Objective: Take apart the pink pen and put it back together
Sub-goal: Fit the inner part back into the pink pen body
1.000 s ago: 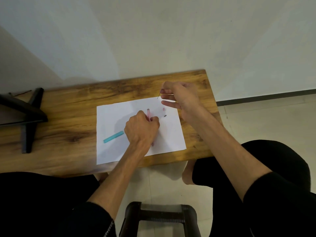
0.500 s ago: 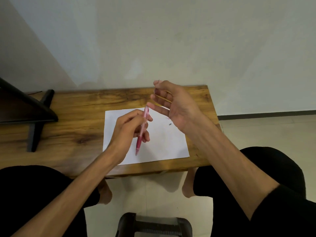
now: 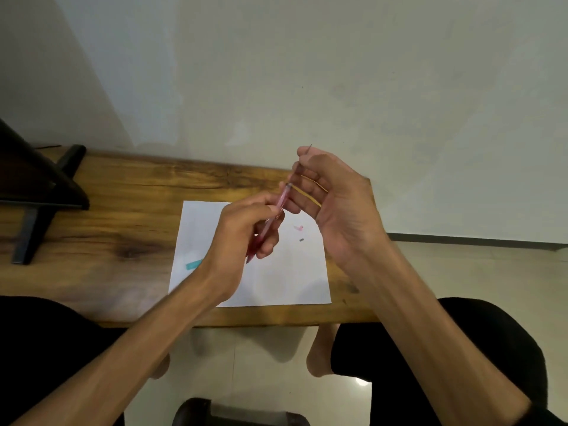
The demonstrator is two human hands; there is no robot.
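I see my left hand point(image 3: 246, 232) gripping the pink pen barrel point(image 3: 278, 209) above the white paper point(image 3: 276, 281), its open end tilted up to the far right. My right hand point(image 3: 335, 198) pinches a thin refill point(image 3: 296, 169) whose lower end meets the barrel's mouth. On the paper lie a teal piece point(image 3: 194, 264) at left, and a small pink part point(image 3: 298, 227) with a dark bit point(image 3: 301, 240) just nearer.

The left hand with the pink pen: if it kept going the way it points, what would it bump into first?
Most likely the right hand. The left hand aims the pink pen barrel up at its fingers, which pinch a thin refill; depth is uncertain.
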